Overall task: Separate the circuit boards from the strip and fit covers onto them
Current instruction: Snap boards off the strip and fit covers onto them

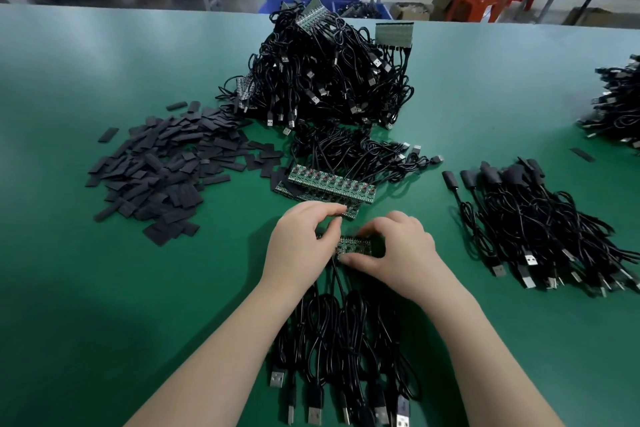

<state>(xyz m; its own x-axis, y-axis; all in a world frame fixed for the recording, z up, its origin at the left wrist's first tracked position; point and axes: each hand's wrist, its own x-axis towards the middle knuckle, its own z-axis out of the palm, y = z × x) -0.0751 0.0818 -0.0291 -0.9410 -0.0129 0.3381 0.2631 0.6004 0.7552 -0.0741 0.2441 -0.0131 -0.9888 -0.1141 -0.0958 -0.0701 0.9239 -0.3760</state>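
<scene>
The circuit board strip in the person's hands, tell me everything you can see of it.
The circuit board strip is a narrow green panel with small dark components, lying crosswise just above the green table. The left hand grips its left end and the right hand its right end, fingers curled over it, so much of it is hidden. Black cables run from its near edge toward the camera and end in USB plugs. No cover is on it.

Bare green surface (86, 288) lies open left of the fingers (332, 211). Ahead of them stacked board strips (329, 184) and a cable heap (329, 80) block the way; a spread of black covers (162, 170) lies ahead-left, covered cables (540, 218) right, looped cables (346, 340) behind.
</scene>
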